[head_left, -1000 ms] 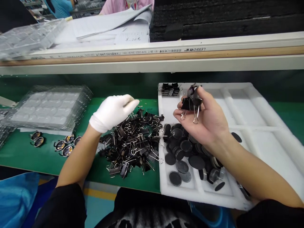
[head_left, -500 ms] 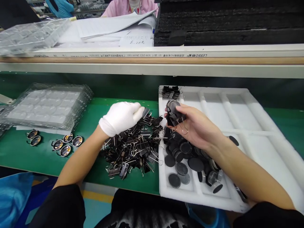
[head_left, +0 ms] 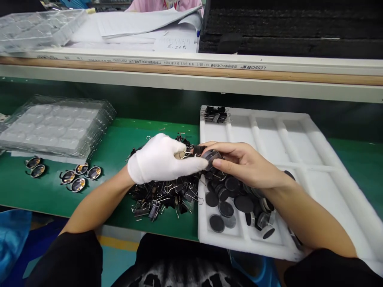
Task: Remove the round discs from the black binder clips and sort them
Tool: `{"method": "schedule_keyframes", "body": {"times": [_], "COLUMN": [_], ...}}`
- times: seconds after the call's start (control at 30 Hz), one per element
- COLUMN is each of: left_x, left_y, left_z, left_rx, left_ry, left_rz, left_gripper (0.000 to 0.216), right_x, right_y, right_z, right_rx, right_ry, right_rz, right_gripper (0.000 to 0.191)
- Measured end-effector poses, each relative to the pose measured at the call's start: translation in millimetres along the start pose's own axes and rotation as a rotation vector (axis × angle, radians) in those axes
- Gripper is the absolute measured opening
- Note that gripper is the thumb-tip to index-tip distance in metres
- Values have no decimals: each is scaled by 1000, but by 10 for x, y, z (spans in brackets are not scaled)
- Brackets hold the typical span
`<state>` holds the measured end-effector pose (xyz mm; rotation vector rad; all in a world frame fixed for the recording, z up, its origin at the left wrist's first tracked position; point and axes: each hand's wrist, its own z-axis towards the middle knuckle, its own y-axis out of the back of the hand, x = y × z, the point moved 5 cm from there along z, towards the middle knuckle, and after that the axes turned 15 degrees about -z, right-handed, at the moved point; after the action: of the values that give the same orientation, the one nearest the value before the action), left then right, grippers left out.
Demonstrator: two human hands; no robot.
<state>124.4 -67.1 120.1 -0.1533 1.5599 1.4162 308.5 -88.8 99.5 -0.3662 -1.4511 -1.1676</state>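
My left hand (head_left: pixel 167 159), in a white glove, is closed around the wire handles of a black binder clip (head_left: pixel 198 150). Its thumb reaches the edge of a round dark disc piece (head_left: pixel 211 157). That piece is gripped by my bare right hand (head_left: pixel 248 163), thumb on the near side, fingers behind. Where the clip's jaws meet the disc is partly hidden. Beneath both hands lies a heap of black binder clips (head_left: pixel 167 195) with silver handles. Several loose dark discs (head_left: pixel 243 203) lie in the white foam tray (head_left: pixel 221 238), partly under my right wrist.
Several small round metal-rimmed pieces (head_left: pixel 78 184) sit at left on the green table (head_left: pixel 119 211). Behind them are stacked clear plastic trays (head_left: pixel 56 127). More binder clips (head_left: pixel 216 114) occupy the foam tray's far corner. A shelf (head_left: pixel 179 85) with papers (head_left: pixel 134 30) crosses above; a pink-clad person (head_left: pixel 143 4) is beyond.
My right hand has lowered the disc and turned it toward the left. My left hand, with the binder clip, has moved right to meet it. The view has shifted slightly.
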Motion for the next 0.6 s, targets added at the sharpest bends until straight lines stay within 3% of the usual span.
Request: {"method": "schedule_keyframes", "body": {"times": [0.17, 0.33, 0.47, 0.6], "left_x": [10, 30, 21, 0], "left_y": [-56, -30, -95, -210], "left_z": [8, 21, 11, -1], "left_rx": [54, 67, 109, 125], "left_ry": [140, 200, 124, 18], "left_rz": [-35, -110, -104, -66], "left_gripper": [50, 45, 43, 42], "right_x": [46, 88, 35, -19], "right_y": [51, 298, 491, 498], "right_z": [2, -35, -58, -62], "right_rx": [-43, -127, -196, -106], "right_ry": [-8, -65, -116, -102], "right_rz": [-131, -343, -409, -421], "right_gripper": [23, 28, 29, 25]}}
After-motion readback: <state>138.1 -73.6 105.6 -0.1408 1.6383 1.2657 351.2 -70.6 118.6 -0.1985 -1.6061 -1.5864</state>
